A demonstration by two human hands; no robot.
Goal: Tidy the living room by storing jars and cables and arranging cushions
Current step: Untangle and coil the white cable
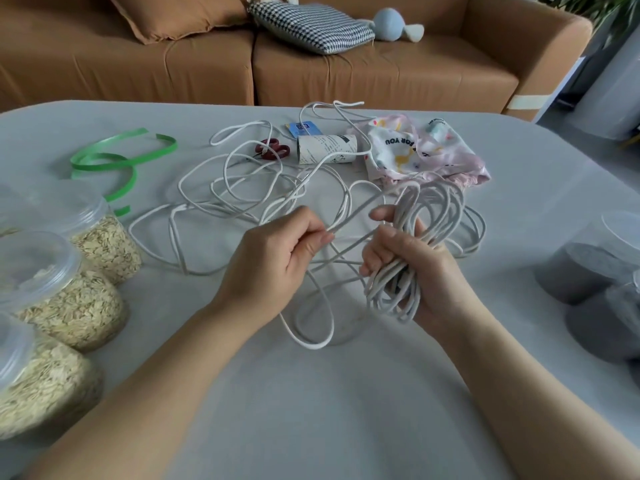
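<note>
The right hand [405, 261] grips the coiled loops of the long white cable [242, 188]; the left hand [277, 251] pinches a loose strand. Light, limp, tangle-prone: take hold just beyond the pinching fingers.

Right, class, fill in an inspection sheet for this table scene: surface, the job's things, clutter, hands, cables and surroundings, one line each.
Surface: grey table, smooth covering.
Job's things: three oat jars at the left, grey-filled jars at the right; brown cushion and checked cushion on the sofa.
Clutter: green ribbon, red-handled scissors, printed tube, patterned cloth.
Hands: left hand pinches one strand; right hand grips coiled loops.
Cables: white cable, partly coiled, the rest sprawled loose over the table.
Surroundings: the sofa stands behind the table, with a blue soft toy on it.
</note>
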